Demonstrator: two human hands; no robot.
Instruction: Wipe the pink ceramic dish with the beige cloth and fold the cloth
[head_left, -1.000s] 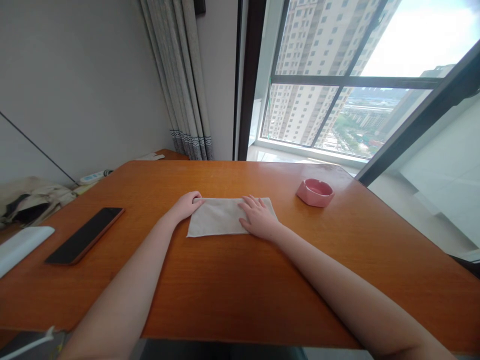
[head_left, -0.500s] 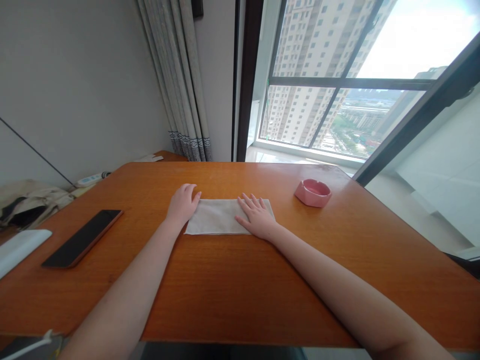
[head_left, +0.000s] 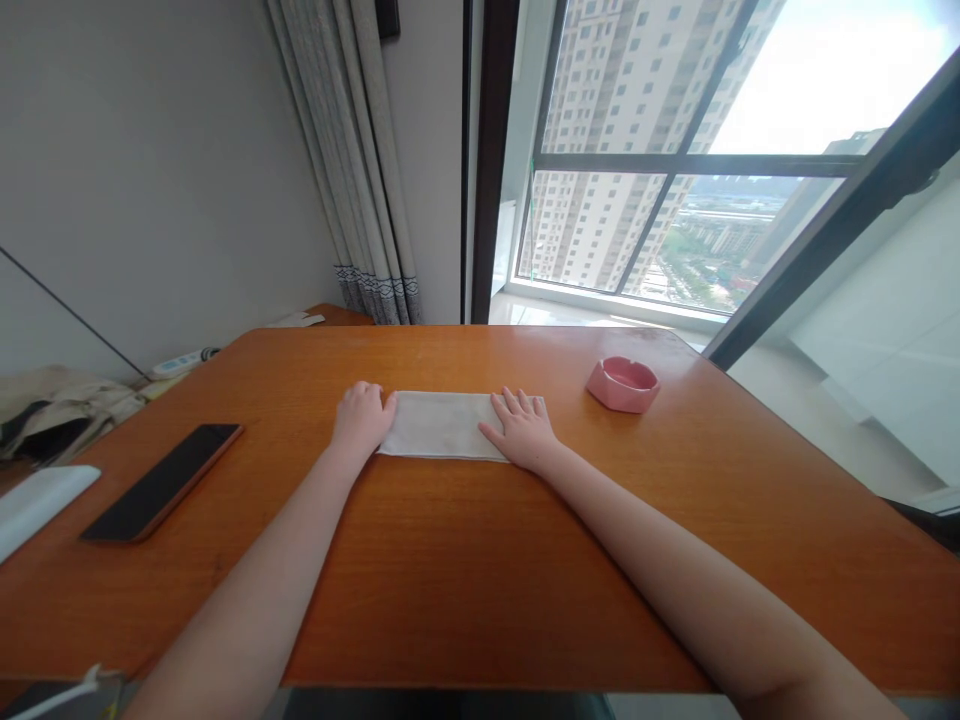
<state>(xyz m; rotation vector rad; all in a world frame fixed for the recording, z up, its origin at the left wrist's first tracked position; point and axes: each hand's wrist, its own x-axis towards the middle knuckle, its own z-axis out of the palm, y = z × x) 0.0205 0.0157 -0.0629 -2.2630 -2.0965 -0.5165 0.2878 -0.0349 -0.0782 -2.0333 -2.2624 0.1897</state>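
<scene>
A folded white cloth lies flat on the wooden table as a long rectangle, its long side running left to right. My right hand rests palm down on the cloth's right end, fingers spread and nothing gripped. At the left end, my left hand is palm down, mostly beside the cloth, with bent fingers. Its thumb stands apart from them and touches the cloth's left edge. The left fingertips are partly hidden behind the knuckles.
A pink angular ashtray stands to the right beyond my right hand. On the left lies a black phone-like slab, with a white object beside it at the table's edge. Behind the table are a curtain and a window.
My left hand has come slightly nearer, its fingers more bent. The right hand has slid a little right over the cloth. The cloth's near edge has shifted slightly away from me.
</scene>
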